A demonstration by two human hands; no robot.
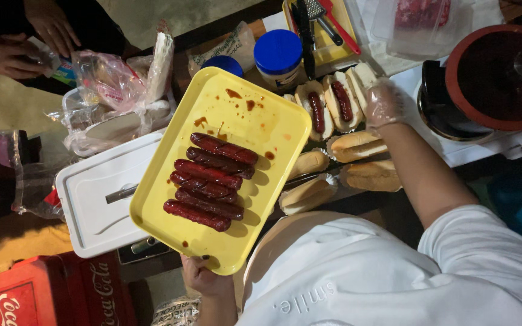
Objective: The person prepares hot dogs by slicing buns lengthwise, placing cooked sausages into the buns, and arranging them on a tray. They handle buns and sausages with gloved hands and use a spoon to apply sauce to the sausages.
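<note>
Fingers first: our left hand (200, 276) has its fingers curled over the near edge of the yellow tray (255, 115), pinching the rim, while our right hand (383, 101), in a thin clear glove, has its fingers pressed together on a bun just past the tray's far corner; we can't tell whether they pinch anything.

Progress, as we judge it: two buns (328, 107) beside the tray's far corner already have a sausage in them. About four more buns (333, 172) along the tray's right edge sit closed or unfilled, so most of the filling is left.

The tray is the biggest thing here, smooth hard plastic, rectangular with rounded corners, smeared with reddish sauce drops at its far end. Half under its left edge sits a white plastic lidded box (95, 208) with a metal handle. Well right of the tray is a round black pot with a red rim (496, 78). Just beyond the tray's far edge stands a blue-lidded jar (279, 57). On the tray lie six sausages (209, 181), dark red, glossy, scored across, packed side by side. Another person's hands (25, 42) are far left of the tray.
</note>
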